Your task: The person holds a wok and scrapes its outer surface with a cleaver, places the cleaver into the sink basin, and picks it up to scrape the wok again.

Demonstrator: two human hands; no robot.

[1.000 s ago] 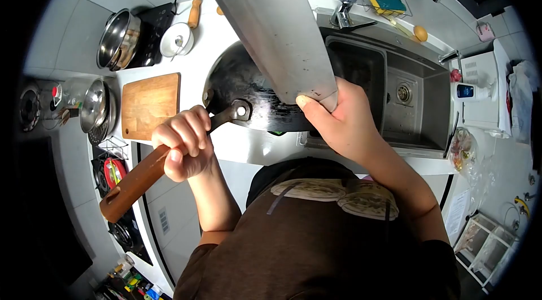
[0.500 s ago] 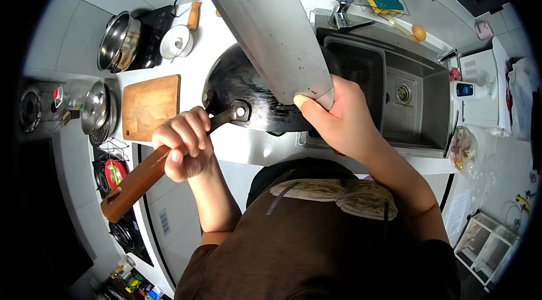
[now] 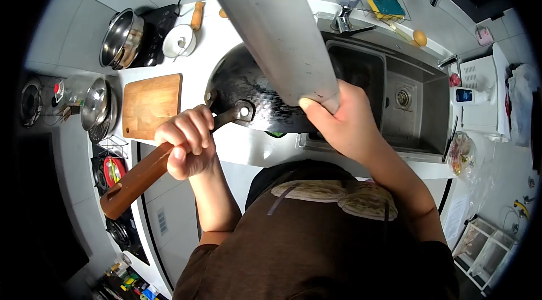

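A black wok (image 3: 237,82) spans the counter and the left edge of the sink. My left hand (image 3: 188,140) is closed round its brown wooden handle (image 3: 134,182), which points down to the left. Above the wok, a wide metal cleaver (image 3: 282,31) is raised, covering part of the wok. My right hand (image 3: 344,122) grips it at its lower end, thumb on the blade; the cleaver's handle is hidden in the palm. Under the wok's near edge a bit of something green shows.
Left of the wok lies a wooden cutting board (image 3: 151,107), with a white bowl (image 3: 179,40) and a steel pot (image 3: 122,39) behind it. The double sink (image 3: 415,105) is at right, under a faucet (image 3: 344,14). A sponge (image 3: 387,7) sits in a wire rack.
The view has shifted slightly. The cleaver has moved a little to the right with my right hand. My left hand keeps its hold on the wok handle.
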